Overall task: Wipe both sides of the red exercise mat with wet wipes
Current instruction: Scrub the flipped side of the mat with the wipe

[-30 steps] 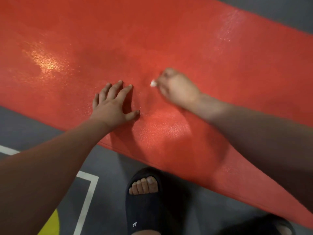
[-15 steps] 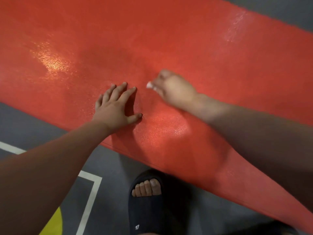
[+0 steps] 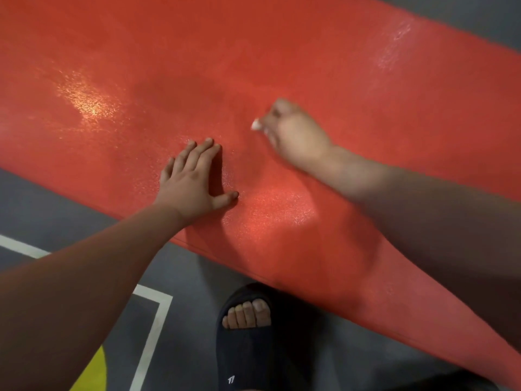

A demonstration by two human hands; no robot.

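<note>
Likely gym or indoor sports court. Grey floor (image 3: 50, 210) smooth, with court-type coating. White painted line (image 3: 152, 340) turns a corner on floor, like court marking. Yellow painted patch (image 3: 95, 376) inside that line at bottom edge. Red exercise mat (image 3: 282, 52) spread flat directly on floor. Foot in black slide sandal (image 3: 242, 359) just beside mat edge. Glare spots on mat surface from overhead light.

Black open-toe slide sandal (image 3: 245, 359) with small white logo (image 3: 231, 379)
</note>
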